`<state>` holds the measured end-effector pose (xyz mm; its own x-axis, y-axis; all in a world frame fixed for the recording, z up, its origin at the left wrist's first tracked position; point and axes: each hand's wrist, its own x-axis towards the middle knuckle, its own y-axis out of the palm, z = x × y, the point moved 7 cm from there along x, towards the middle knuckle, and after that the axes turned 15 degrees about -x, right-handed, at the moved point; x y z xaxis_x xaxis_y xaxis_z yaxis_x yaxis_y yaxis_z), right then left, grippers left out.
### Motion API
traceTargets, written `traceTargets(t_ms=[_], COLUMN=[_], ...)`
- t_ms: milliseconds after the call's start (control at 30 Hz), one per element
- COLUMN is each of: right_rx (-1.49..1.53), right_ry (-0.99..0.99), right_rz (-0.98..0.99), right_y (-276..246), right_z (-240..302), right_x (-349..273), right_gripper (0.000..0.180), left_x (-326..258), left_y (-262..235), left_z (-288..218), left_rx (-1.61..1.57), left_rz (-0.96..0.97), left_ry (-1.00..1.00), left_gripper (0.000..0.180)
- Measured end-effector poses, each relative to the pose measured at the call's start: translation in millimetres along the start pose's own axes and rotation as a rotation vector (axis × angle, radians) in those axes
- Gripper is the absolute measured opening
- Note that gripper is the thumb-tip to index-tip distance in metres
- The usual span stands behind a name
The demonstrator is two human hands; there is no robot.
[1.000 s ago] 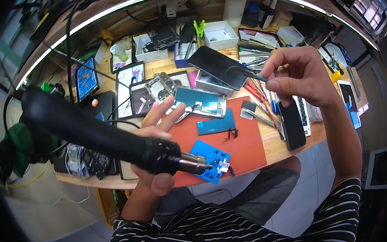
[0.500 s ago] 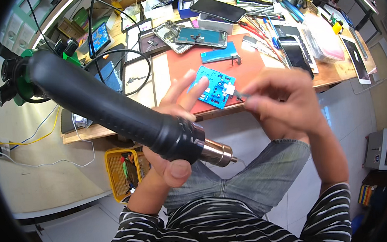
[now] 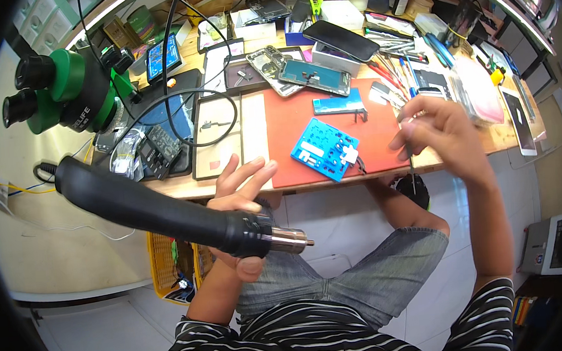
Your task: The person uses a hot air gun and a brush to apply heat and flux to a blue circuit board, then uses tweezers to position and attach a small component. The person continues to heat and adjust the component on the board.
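My left hand (image 3: 241, 190) holds a hot air gun (image 3: 157, 202) by its black body, with the metal nozzle pointing right above my lap. Its index and middle fingers stretch out past the gun. My right hand (image 3: 446, 137) pinches a thin tool (image 3: 411, 165), dark above with a slim metal tip pointing down; whether it is tweezers or a pick I cannot tell. Between the hands, a blue repair fixture (image 3: 318, 147) lies on the orange mat (image 3: 284, 126). A small flex cable (image 3: 360, 164) with a white piece beside it rests at the fixture's right edge.
A green and black microscope (image 3: 66, 93) stands at the left. Behind the mat lie a phone screen (image 3: 313, 77), an opened phone (image 3: 266, 71) and a black phone (image 3: 341, 40) on a box. The gun's black cable loops across trays (image 3: 204, 162). A yellow basket (image 3: 162, 264) stands below the bench.
My right hand has moved from the flex cable at the fixture, up and right, its tool now pointing down. The hot air gun tilts less steeply, and the view has shifted.
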<state>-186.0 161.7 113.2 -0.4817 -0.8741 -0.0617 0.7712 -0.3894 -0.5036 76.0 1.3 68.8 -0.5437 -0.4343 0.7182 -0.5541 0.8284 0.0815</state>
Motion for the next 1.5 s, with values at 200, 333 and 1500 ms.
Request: traceTargets(t_ms=[200, 333, 1500], right_rx=[0.190, 0.405, -1.118], right_ry=[0.081, 0.013, -0.976], right_rz=[-0.439, -0.652, 0.398], right_y=[-64.4, -63.7, 181.6], right_z=[-28.3, -53.9, 124.8], right_x=[13.3, -2.3, 248.2], right_gripper=[0.022, 0.023, 0.012], left_x=[2.1, 0.3, -25.8], left_y=[-25.2, -28.4, -26.6], left_z=[24.3, 34.7, 75.1], left_rx=[0.120, 0.179, -0.036], left_rz=[-0.122, -0.150, 0.042], left_ry=[-0.028, 0.045, -0.057], left_gripper=[0.075, 0.078, 0.063])
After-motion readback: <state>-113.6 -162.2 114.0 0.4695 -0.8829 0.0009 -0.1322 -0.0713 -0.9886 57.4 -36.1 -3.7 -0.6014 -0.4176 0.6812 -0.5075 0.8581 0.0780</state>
